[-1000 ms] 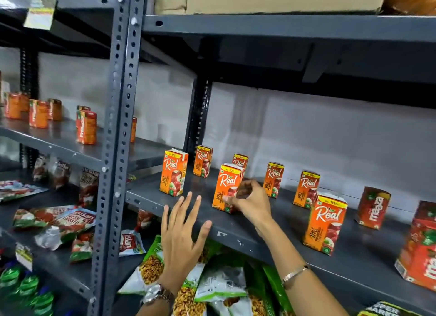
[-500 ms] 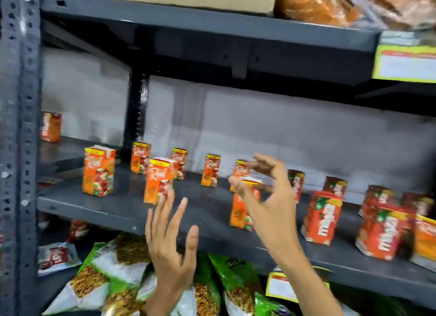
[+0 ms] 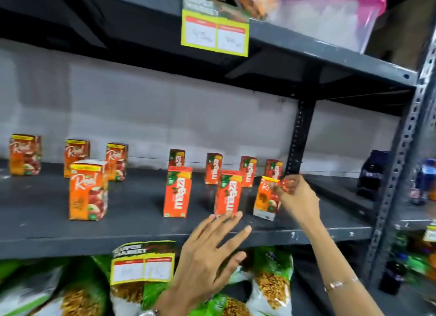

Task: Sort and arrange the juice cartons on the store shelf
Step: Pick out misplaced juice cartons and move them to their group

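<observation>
Orange Real juice cartons stand on the left of the grey shelf (image 3: 132, 223); the nearest Real carton (image 3: 87, 190) is in front of the others. Red Maaza cartons stand to the right, with a front Maaza carton (image 3: 177, 191) and a second Maaza carton (image 3: 229, 193) beside it. My right hand (image 3: 297, 197) grips the top of an orange Real carton (image 3: 264, 199) at the right end, tilted with its base showing. My left hand (image 3: 212, 252) is spread open, fingertips near the base of the second Maaza carton and holding nothing.
A yellow price label (image 3: 214, 33) hangs from the shelf above, under a clear tub with a pink lid (image 3: 335, 18). Green snack bags (image 3: 271, 282) fill the shelf below. A perforated upright post (image 3: 299, 138) stands at the back right, and a dark bottle (image 3: 371, 171) beyond it.
The view swung right along the shelf. My right hand went from the Real cartons to the right end and now holds a Real carton beside the Maaza ones. My left hand followed, still open.
</observation>
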`<state>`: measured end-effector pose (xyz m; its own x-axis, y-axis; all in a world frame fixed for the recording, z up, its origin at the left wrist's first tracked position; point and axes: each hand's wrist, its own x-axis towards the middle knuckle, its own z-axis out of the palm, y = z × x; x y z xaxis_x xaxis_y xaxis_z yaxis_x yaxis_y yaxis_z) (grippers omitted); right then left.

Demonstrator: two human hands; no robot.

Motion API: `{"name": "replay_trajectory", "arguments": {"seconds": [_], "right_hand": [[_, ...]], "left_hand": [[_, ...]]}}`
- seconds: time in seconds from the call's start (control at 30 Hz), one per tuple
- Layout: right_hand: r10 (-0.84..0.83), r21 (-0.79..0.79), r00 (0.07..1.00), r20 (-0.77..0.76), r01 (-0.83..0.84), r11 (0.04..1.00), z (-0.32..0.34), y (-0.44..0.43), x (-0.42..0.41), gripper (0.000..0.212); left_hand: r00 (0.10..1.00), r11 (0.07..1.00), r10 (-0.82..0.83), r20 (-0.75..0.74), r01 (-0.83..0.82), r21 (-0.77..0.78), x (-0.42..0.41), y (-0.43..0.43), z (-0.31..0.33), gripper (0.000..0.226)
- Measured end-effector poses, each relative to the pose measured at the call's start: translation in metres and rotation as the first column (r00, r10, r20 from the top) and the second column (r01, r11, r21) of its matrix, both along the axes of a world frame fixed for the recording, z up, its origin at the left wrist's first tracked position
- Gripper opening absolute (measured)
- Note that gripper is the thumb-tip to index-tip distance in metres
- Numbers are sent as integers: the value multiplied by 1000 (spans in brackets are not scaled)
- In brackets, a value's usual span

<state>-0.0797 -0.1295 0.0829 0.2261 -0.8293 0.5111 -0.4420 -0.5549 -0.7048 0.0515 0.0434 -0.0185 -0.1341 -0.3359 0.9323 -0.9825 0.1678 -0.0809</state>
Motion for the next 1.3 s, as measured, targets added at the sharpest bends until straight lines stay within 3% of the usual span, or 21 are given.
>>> {"name": "replay_trajectory", "arguments": {"seconds": [0.17, 0.37, 0.53, 0.77, 0.97, 1.13, 1.3], "right_hand": [[37, 282, 997, 69, -55, 958, -23, -34, 3, 49], [133, 436, 950, 281, -250, 865, -22, -41, 5, 33], [128, 504, 871, 474, -387, 772, -20, -33, 3, 34], [110, 340, 766, 634, -403, 850, -4, 1, -8, 40], [270, 35, 638, 721, -423, 906, 41, 60, -3, 39], [505, -120, 474, 721, -632, 765, 69, 146, 56, 23], [629, -83, 384, 676, -809, 582, 70, 228, 149, 25]], "left_hand": [[973, 971, 197, 116, -210, 112, 0, -25, -13, 40], [938, 939, 325, 121, -335, 72, 1, -35, -22, 33], [932, 934, 341, 123, -351, 73, 2, -38, -22, 31], [965, 958, 254, 62, -259, 118, -3, -25, -17, 31], [982, 981, 176, -75, -181, -65, 32, 39, -7, 27], [896, 900, 317, -311, -387, -198, 97, 125, -2, 27], [754, 769, 489, -438, -610, -191, 164, 206, -4, 40]]}}
